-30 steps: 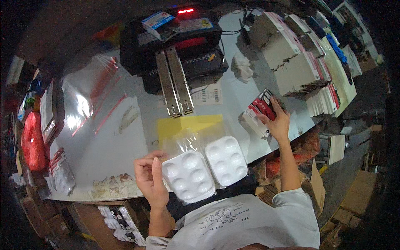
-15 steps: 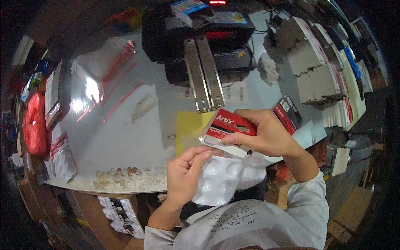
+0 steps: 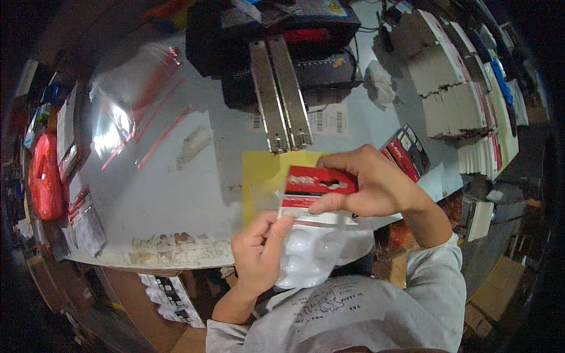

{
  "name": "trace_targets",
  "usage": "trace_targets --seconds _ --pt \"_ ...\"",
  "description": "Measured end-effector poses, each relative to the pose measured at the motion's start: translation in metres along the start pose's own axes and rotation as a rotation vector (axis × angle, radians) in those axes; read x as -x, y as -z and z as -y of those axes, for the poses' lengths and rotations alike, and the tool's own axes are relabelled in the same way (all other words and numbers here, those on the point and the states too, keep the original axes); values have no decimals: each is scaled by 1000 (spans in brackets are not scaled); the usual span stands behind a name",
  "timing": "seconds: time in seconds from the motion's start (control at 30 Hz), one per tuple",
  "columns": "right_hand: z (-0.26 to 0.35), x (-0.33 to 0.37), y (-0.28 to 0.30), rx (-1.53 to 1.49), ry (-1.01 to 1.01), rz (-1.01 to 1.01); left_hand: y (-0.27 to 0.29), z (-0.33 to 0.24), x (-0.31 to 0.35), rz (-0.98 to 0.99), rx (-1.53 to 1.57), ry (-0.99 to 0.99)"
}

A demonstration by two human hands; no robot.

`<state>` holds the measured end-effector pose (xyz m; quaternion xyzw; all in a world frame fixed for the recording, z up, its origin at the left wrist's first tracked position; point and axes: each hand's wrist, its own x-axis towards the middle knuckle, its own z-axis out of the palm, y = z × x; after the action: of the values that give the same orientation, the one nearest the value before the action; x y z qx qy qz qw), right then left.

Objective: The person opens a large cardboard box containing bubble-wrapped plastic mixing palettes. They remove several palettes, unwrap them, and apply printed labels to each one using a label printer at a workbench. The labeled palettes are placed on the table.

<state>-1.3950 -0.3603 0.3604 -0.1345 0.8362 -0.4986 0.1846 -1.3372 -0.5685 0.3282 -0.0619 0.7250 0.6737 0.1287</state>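
My right hand point(image 3: 374, 185) grips a red, black and white header card point(image 3: 301, 189) with a hang hole, its thumb across the front. The card sits at the top of a clear plastic bag holding a white plastic paint palette point(image 3: 309, 256) with round wells. My left hand point(image 3: 259, 253) pinches the bag's upper left edge beside the card's lower left corner, its thumb pressed on the fingers. More white palettes point(image 3: 358, 242) lie just behind, partly hidden. Whether the card's back half reaches behind the bag is hidden.
Two metal strips point(image 3: 279, 94) extend from a black machine point(image 3: 206, 41) towards me. Yellow sheet point(image 3: 256, 176) lies beyond my hands. Stacked cards point(image 3: 450, 106) stand at right, near a dark packet point(image 3: 406, 152). Clear bags point(image 3: 118, 112) and a bagged palette point(image 3: 87, 226) lie left.
The header card has turned from a tilt to nearly level and now sits against the bag's top. My left thumb has shifted to the card's lower left corner.
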Motion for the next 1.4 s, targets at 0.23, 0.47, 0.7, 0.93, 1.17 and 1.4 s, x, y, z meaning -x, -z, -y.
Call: trace_targets --seconds 0.23,0.47,0.7,0.93,1.17,1.4 --pt "-20 35 -4 -450 -407 106 3 9 2 -204 62 -30" --pt "-26 47 -26 -732 -436 -2 0 19 7 -212 119 5" --pt "-39 26 -29 -730 -570 -4 17 17 -14 -57 -155 -8" --pt "-64 -17 -33 -833 -372 -285 2 41 -73 -119 -128 -93" --pt "-69 -19 -35 -682 -406 -277 1 56 -80 -124 -74 -100" --pt "-84 59 28 635 -362 -651 85 38 -76 -300 -417 62"
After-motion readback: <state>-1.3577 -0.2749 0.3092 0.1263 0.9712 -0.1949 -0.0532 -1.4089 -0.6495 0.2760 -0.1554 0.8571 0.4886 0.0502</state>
